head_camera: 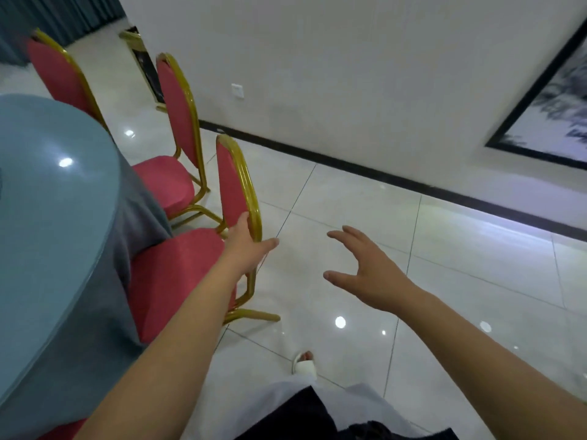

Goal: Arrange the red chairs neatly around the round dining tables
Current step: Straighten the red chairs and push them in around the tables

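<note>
L hand: fingers straight, straddles near chair backrest edge, thumb on red pad.
R hand: spread, empty, over floor, apart from chair.
Seat: against round table.
Farther: 2nd chair, 3rd chair along rim.

Round table at left, three chairs along its right edge, nearest chair tucked under.
</note>
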